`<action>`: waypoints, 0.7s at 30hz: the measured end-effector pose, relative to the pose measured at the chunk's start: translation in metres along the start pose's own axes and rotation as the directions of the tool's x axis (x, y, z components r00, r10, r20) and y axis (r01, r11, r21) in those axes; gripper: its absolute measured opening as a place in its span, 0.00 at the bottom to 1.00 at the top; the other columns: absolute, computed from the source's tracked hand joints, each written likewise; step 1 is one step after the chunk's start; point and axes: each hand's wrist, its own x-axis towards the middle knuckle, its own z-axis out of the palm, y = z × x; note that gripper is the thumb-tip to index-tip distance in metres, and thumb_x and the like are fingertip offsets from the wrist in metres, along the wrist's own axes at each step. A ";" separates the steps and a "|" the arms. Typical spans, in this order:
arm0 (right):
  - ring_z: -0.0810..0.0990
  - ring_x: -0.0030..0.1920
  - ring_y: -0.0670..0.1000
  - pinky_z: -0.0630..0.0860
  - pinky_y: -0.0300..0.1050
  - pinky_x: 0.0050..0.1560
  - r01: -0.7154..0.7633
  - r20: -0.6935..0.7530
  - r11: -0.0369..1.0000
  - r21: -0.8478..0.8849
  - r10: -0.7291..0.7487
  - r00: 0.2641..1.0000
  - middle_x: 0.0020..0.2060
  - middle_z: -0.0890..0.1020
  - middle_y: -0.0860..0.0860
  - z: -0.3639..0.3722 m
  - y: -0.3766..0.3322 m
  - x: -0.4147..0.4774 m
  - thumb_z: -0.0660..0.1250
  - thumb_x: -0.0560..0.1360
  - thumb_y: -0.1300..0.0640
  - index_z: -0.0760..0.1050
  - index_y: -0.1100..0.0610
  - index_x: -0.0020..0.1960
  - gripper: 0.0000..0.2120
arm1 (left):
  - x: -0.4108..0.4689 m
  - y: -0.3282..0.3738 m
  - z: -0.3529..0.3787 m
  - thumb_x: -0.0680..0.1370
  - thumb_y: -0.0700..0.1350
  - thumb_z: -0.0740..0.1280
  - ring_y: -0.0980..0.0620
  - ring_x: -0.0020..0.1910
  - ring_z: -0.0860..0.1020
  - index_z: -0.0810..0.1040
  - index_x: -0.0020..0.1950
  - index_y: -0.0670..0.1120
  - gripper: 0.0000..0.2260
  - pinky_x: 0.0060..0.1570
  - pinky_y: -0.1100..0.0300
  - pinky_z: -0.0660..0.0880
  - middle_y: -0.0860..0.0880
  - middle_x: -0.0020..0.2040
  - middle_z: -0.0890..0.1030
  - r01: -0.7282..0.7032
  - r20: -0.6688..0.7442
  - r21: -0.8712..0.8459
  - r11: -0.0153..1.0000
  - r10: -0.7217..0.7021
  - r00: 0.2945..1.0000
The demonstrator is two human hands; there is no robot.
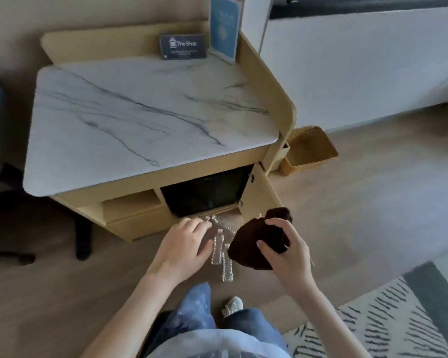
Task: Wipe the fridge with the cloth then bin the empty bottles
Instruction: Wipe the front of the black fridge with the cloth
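Standing over the wood floor (347,215), the person had jeans and one white shoe (232,305) at the bottom of the shot, with a striped rug (388,321) off to the right, its edge well clear of the feet. The right hand (286,250) was clamped on a dark brown cloth (254,241), fingers curled over the bunched top. The left hand (183,245) hovered palm down with fingers loosely spread, gripping nothing, right beside the empty bottles (221,250). Those clear bottles lay on the floor in a loose cluster between the hands, just in front of the cabinet base. Past them, the black fridge (204,193) sat inside the wooden cabinet (130,218), whose door (263,192) swung open to the right. The marble top (140,120) was mostly bare, just two cards (183,46) at the back edge. A wicker basket (309,151) sat on the floor beside the cabinet's right side, with plenty of open floor around it.
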 end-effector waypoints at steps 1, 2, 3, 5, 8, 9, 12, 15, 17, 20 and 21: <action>0.79 0.52 0.39 0.74 0.32 0.48 0.010 0.046 1.000 -0.011 -0.010 0.999 0.51 0.80 0.33 0.003 0.000 0.011 0.76 0.70 0.61 0.75 0.38 0.56 0.23 | 0.000 -0.002 0.000 0.77 0.49 0.67 0.47 0.56 0.79 0.79 0.63 0.42 0.17 0.55 0.53 0.77 0.48 0.57 0.82 0.029 -0.005 -0.003 1.000 -0.029 1.000; 0.79 0.52 0.39 0.74 0.35 0.48 0.021 0.081 1.000 -0.018 -0.019 0.997 0.51 0.80 0.33 0.006 0.000 0.021 0.76 0.70 0.60 0.75 0.38 0.57 0.23 | 0.000 -0.004 -0.001 0.77 0.48 0.67 0.47 0.56 0.79 0.79 0.63 0.42 0.17 0.55 0.53 0.77 0.48 0.57 0.82 0.059 -0.009 -0.010 0.998 -0.059 0.998; 0.79 0.52 0.39 0.75 0.37 0.49 0.032 0.105 0.999 -0.021 -0.030 0.994 0.51 0.80 0.33 0.012 0.000 0.029 0.76 0.70 0.60 0.75 0.39 0.57 0.23 | 0.000 -0.008 0.000 0.77 0.48 0.67 0.47 0.55 0.79 0.79 0.63 0.42 0.17 0.54 0.53 0.77 0.48 0.56 0.82 0.086 -0.010 -0.017 0.996 -0.087 0.996; 0.78 0.53 0.39 0.77 0.40 0.50 0.045 0.136 0.999 -0.022 -0.041 0.990 0.52 0.79 0.32 0.027 0.002 0.044 0.76 0.70 0.60 0.75 0.39 0.57 0.23 | 0.000 -0.019 0.003 0.78 0.48 0.66 0.47 0.55 0.78 0.78 0.63 0.44 0.16 0.54 0.52 0.77 0.49 0.55 0.81 0.137 -0.004 -0.018 0.990 -0.137 0.991; 0.78 0.52 0.37 0.77 0.41 0.49 0.019 0.150 1.000 -0.012 -0.017 0.989 0.51 0.79 0.31 0.062 0.018 0.064 0.76 0.71 0.61 0.75 0.39 0.57 0.23 | 0.003 -0.050 0.023 0.78 0.49 0.64 0.49 0.55 0.78 0.78 0.63 0.45 0.15 0.53 0.53 0.77 0.51 0.56 0.80 0.197 0.030 -0.025 0.980 -0.197 0.980; 0.78 0.52 0.38 0.77 0.40 0.49 0.014 0.148 1.000 -0.009 -0.012 0.989 0.50 0.79 0.31 0.077 0.028 0.071 0.77 0.70 0.61 0.75 0.39 0.56 0.23 | 0.005 -0.064 0.034 0.78 0.50 0.64 0.50 0.56 0.78 0.78 0.63 0.46 0.16 0.53 0.55 0.77 0.51 0.56 0.80 0.202 0.033 -0.018 0.979 -0.201 0.979; 0.79 0.51 0.39 0.76 0.34 0.48 0.009 0.158 1.000 -0.006 -0.007 0.987 0.50 0.81 0.34 0.129 0.070 0.096 0.76 0.70 0.63 0.76 0.40 0.56 0.23 | 0.016 -0.115 0.080 0.78 0.50 0.64 0.52 0.56 0.78 0.78 0.64 0.47 0.16 0.53 0.58 0.76 0.53 0.56 0.80 0.211 0.038 -0.004 0.977 -0.211 0.977; 0.79 0.51 0.40 0.74 0.29 0.44 0.005 0.168 1.000 -0.019 -0.002 0.986 0.49 0.81 0.35 0.187 0.131 0.126 0.77 0.70 0.62 0.76 0.40 0.56 0.23 | 0.034 -0.171 0.145 0.78 0.50 0.64 0.52 0.55 0.78 0.78 0.63 0.48 0.15 0.54 0.57 0.77 0.54 0.56 0.79 0.205 0.011 -0.011 0.979 -0.205 0.979; 0.79 0.50 0.40 0.74 0.27 0.43 0.017 0.175 0.999 -0.028 -0.012 0.985 0.49 0.81 0.35 0.228 0.180 0.146 0.77 0.70 0.62 0.76 0.40 0.57 0.23 | 0.049 -0.207 0.196 0.78 0.50 0.62 0.53 0.55 0.77 0.78 0.63 0.47 0.15 0.53 0.57 0.78 0.54 0.56 0.79 0.187 -0.028 -0.006 0.982 -0.188 0.982; 0.79 0.51 0.41 0.76 0.31 0.46 0.044 0.164 0.999 -0.024 -0.040 0.986 0.50 0.81 0.36 0.286 0.257 0.182 0.77 0.69 0.62 0.76 0.40 0.58 0.24 | 0.075 -0.255 0.274 0.78 0.53 0.59 0.54 0.54 0.78 0.78 0.62 0.49 0.17 0.51 0.60 0.79 0.55 0.55 0.79 0.148 -0.087 0.011 0.989 -0.147 0.985; 0.79 0.51 0.41 0.77 0.35 0.47 0.053 0.154 0.998 -0.017 -0.049 0.987 0.50 0.81 0.36 0.302 0.281 0.192 0.77 0.69 0.61 0.76 0.39 0.58 0.24 | 0.083 -0.269 0.299 0.78 0.53 0.58 0.55 0.53 0.79 0.78 0.61 0.49 0.17 0.50 0.61 0.78 0.56 0.55 0.80 0.132 -0.104 0.026 0.991 -0.129 0.986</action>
